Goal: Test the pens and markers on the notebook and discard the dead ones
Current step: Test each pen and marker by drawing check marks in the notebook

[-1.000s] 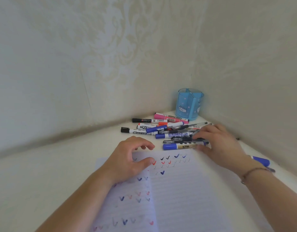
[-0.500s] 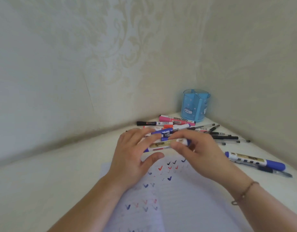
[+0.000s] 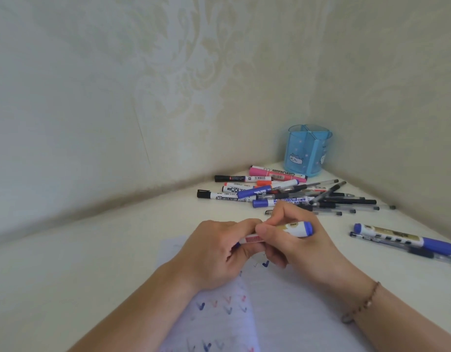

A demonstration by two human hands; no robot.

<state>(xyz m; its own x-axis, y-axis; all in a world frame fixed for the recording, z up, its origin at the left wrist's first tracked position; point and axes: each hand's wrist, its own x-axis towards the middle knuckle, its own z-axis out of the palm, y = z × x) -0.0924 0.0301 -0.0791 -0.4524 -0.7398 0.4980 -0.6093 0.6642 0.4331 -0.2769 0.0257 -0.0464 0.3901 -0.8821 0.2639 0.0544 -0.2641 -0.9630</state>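
Observation:
A blue-and-white marker (image 3: 297, 229) is held level above the open notebook (image 3: 283, 308). My left hand (image 3: 219, 252) grips its left end, where the cap is hidden in my fingers. My right hand (image 3: 293, 240) grips the barrel, with the blue rear end sticking out to the right. The page carries rows of blue, red and dark tick marks. A pile of pens and markers (image 3: 283, 193) lies behind my hands.
A blue pen holder (image 3: 308, 151) stands in the corner where two walls meet. Another blue marker (image 3: 402, 238) and a pen lie apart on the right of the white table (image 3: 92, 262). Walls close off the far and right sides.
My right hand took a blue marker out of the pile and carried it over the notebook. My left hand left the page and closed on the marker's left end.

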